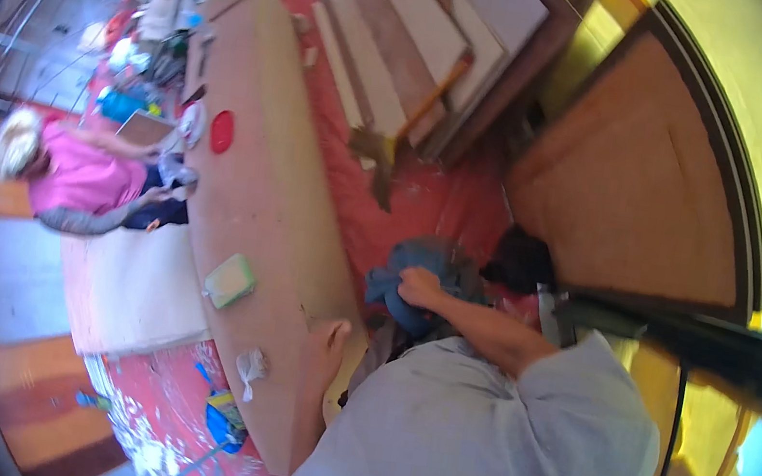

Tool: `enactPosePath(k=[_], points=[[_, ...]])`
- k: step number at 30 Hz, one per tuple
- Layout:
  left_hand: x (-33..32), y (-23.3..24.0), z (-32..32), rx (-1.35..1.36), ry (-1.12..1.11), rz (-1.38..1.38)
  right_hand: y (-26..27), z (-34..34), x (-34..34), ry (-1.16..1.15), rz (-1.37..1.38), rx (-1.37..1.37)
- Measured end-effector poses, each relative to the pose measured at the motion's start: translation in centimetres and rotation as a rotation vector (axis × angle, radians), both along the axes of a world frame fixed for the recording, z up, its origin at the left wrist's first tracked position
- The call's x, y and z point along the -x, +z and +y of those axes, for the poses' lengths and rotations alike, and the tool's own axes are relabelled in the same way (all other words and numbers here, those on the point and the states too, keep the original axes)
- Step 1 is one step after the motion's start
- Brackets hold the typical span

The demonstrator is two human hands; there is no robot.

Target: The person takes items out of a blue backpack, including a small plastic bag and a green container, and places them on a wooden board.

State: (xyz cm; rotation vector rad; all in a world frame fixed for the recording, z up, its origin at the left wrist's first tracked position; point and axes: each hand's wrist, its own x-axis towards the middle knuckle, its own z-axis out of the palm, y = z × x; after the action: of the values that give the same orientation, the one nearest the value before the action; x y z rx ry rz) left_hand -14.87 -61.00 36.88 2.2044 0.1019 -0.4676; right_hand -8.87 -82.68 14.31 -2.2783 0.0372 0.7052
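My right hand (pixel 420 288) grips a bunched blue-grey cloth (pixel 414 264), low over the red floor covering beside a long pale board-topped workbench (pixel 266 222). At the near end of this bench is my left hand (pixel 336 334), by its long edge; the fingers are too blurred to read. On the bench top lie a green-and-white block (pixel 229 281), resembling a sponge or small pack, and a crumpled whitish plastic piece (pixel 251 372). Farther along is a red round object (pixel 222 132).
Across the bench a person in a pink top (pixel 94 172) handles pale material. Stacked boards (pixel 396 28) and an orange-handled tool (pixel 437 96) lie beyond the cloth. A large brown panel (pixel 652 181) leans at right. Red sheeting (pixel 414 206) covers the floor.
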Motion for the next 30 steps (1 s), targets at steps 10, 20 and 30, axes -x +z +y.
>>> enactPosePath(k=[10,20,30], points=[[17.9,-8.6,9.6,-0.375,-0.153,0.661,-10.0,-11.0,-10.8,-0.43,0.166,0.132],[18.1,-10.1,13.4,-0.06,0.392,0.744,-25.0,-23.5,-10.4,-1.056,0.029,0.333],[33.9,-12.4,8.5,-0.107,0.557,0.745,-25.8,-20.0,2.1,0.104,-0.362,0.582]])
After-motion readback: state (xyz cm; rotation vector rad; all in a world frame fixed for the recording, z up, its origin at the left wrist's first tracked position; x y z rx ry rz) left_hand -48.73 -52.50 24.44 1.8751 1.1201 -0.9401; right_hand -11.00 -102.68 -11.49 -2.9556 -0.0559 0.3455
